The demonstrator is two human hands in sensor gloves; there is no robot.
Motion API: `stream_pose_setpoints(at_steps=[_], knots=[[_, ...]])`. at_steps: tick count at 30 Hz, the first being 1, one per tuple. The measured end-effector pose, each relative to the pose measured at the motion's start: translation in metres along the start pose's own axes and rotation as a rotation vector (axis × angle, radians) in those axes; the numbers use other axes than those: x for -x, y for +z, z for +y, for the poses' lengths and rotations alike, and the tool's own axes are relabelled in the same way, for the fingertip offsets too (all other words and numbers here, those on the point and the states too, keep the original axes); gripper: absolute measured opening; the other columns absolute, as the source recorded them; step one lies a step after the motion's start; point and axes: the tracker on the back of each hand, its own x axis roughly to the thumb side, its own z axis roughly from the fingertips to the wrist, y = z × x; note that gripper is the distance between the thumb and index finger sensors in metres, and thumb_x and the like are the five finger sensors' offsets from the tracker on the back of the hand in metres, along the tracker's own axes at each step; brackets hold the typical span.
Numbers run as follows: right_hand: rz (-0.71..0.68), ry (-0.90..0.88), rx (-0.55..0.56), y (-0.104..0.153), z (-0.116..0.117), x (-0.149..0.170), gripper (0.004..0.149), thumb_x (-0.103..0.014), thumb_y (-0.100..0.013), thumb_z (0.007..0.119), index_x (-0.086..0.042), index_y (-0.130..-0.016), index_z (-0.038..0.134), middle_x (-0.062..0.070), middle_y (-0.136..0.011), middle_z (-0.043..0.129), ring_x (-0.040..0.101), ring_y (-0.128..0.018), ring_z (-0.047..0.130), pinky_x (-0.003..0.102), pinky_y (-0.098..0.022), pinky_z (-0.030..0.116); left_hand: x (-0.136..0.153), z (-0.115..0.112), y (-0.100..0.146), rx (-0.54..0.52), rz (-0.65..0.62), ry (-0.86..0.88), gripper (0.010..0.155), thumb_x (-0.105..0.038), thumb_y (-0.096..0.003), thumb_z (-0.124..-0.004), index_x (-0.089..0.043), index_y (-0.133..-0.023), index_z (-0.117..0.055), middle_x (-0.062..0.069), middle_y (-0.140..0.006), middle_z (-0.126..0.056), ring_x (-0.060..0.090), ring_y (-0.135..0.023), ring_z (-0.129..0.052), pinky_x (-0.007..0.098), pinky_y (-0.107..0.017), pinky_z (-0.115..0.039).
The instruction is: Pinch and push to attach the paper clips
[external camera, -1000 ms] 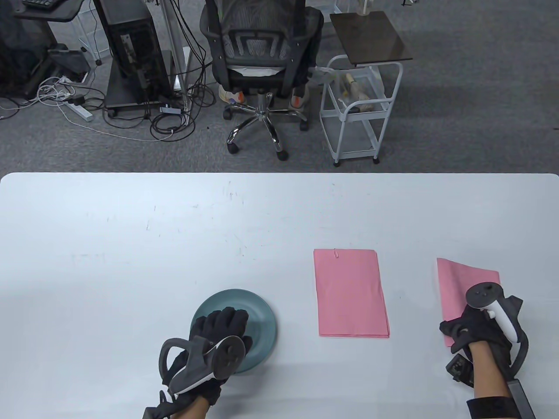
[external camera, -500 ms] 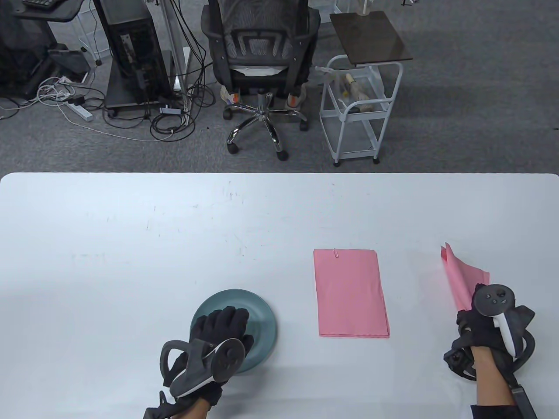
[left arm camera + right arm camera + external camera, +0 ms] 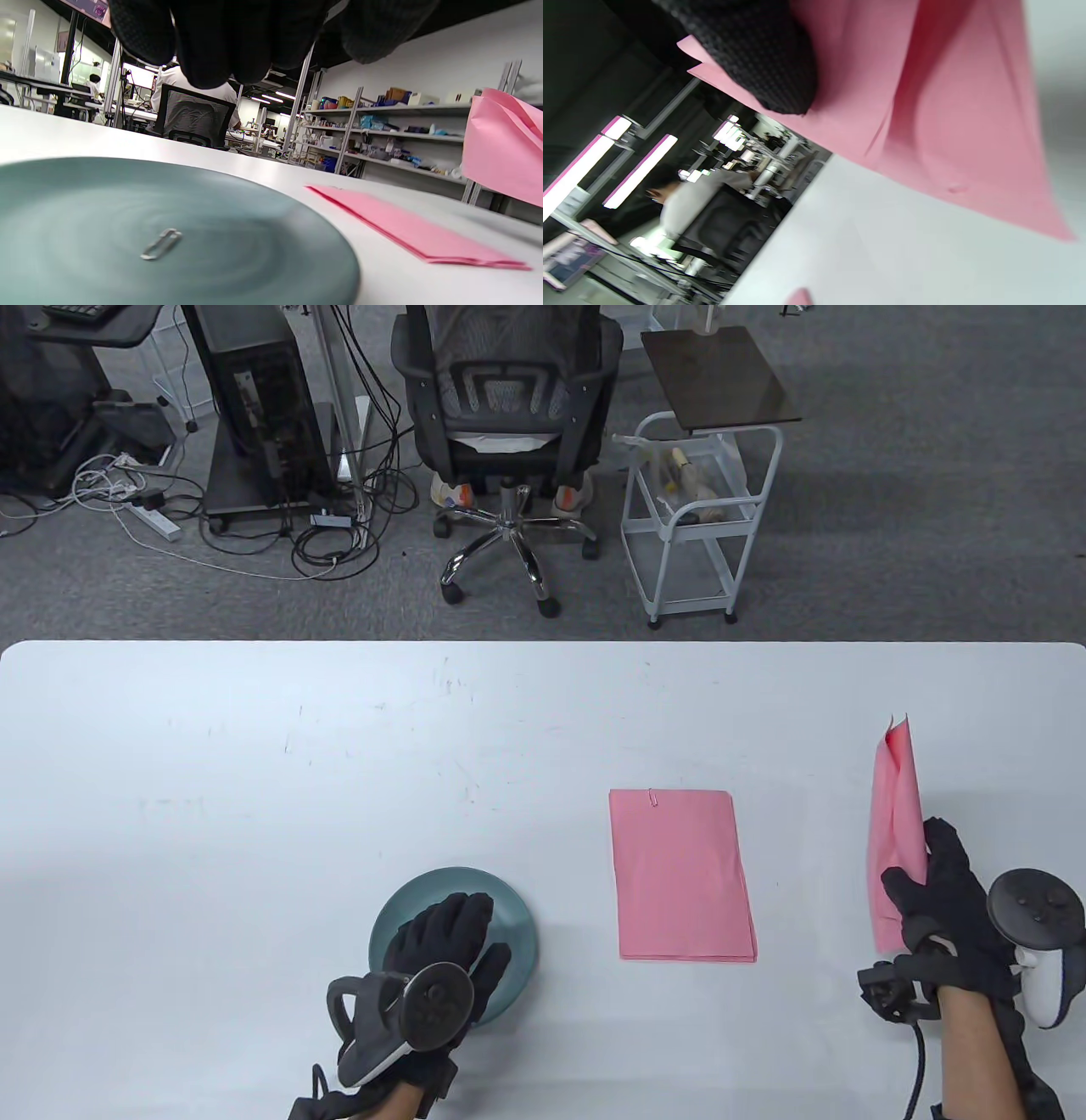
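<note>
1. Two hands are in the table view. The left hand (image 3: 450, 946) is at the lower centre-left and the right hand (image 3: 950, 912) at the lower right.
2. One teal plate (image 3: 517, 920) lies on the white table (image 3: 339, 780), under the left hand. In the left wrist view one paper clip (image 3: 161, 244) lies flat on the plate, and the gloved fingers (image 3: 220, 46) hang above it without touching. If these fingers are spread or together, I cannot tell.
3. One flat stack of pink paper (image 3: 683, 874) lies in the lower centre-right of the table view. One small clip (image 3: 653, 796) sits at its top edge, near the left corner.
4. One second bundle of pink sheets (image 3: 895, 823) stands almost upright at the right side, lifted from the table. The right hand pinches it at the lower part, thumb on the left side and fingers on the right side.
5. In the right wrist view one fingertip (image 3: 768, 59) presses on the pink sheets.
</note>
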Motion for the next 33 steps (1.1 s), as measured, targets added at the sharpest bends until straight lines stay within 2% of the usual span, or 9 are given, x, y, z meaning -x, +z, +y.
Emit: stream_pose_setpoints(at_steps=[3,9,16,18,26,33], knots=[[-0.096,-0.076,-0.03,0.007,0.002,-0.016,0.072,-0.022,-0.055,0.087,-0.015,-0.113,0.045,0.01,-0.094,0.081,0.031,-0.073,0.091,0.042,-0.05,0.081,-0.001,0.0,-0.001,-0.013,0.001,0.058,0.062,-0.05,-0.0603,-0.072,-0.019,-0.113,-0.063,0.012,-0.111,-0.074,0.038,-0.099,-0.079,0.059,-0.074,-0.065],[-0.298,-0.318,-0.208,0.019,0.022,-0.033,0.071,-0.022,-0.054,0.087,-0.015,-0.112,0.047,0.01,-0.094,0.082,0.031,-0.073,0.092,0.042,-0.05,0.081,-0.009,0.001,-0.005,-0.039,-0.016,0.171,0.063,-0.051,-0.0605,-0.072,-0.018,-0.114,-0.062,0.013,-0.112,-0.074,0.039,-0.099,-0.078,0.059,-0.074,-0.065],[-0.338,-0.656,-0.492,0.031,0.06,-0.041,0.071,-0.022,-0.055,0.087,-0.014,-0.113,0.046,0.01,-0.094,0.081,0.031,-0.073,0.092,0.041,-0.05,0.081,-0.036,0.004,-0.018,-0.019,-0.111,0.265,0.068,-0.053,-0.0605,-0.072,-0.015,-0.115,-0.06,0.015,-0.112,-0.074,0.04,-0.1,-0.078,0.059,-0.074,-0.066],[-0.335,-0.709,-0.545,0.036,0.071,-0.042,0.07,-0.022,-0.055,0.086,-0.014,-0.113,0.046,0.01,-0.094,0.081,0.03,-0.073,0.092,0.041,-0.05,0.081,-0.044,0.0,-0.023,0.028,-0.128,0.359,0.07,-0.054,-0.0605,-0.072,-0.014,-0.116,-0.059,0.015,-0.112,-0.074,0.04,-0.099,-0.079,0.059,-0.074,-0.066],[-0.318,-0.867,-0.765,0.059,0.111,-0.049,0.07,-0.023,-0.056,0.086,-0.015,-0.113,0.046,0.01,-0.095,0.081,0.03,-0.074,0.091,0.041,-0.05,0.081,-0.061,-0.028,-0.045,0.235,-0.153,0.913,0.079,-0.057,-0.061,-0.072,-0.007,-0.118,-0.05,0.018,-0.112,-0.074,0.042,-0.098,-0.08,0.058,-0.073,-0.068],[-0.32,-0.89,-0.901,0.075,0.13,-0.052,0.071,-0.024,-0.056,0.086,-0.015,-0.113,0.045,0.01,-0.096,0.079,0.031,-0.075,0.09,0.041,-0.051,0.08,-0.058,-0.055,-0.047,0.375,-0.131,1.307,0.083,-0.049,-0.0598,-0.082,-0.006,-0.118,-0.042,0.012,-0.111,-0.074,0.035,-0.097,-0.083,0.054,-0.073,-0.071]])
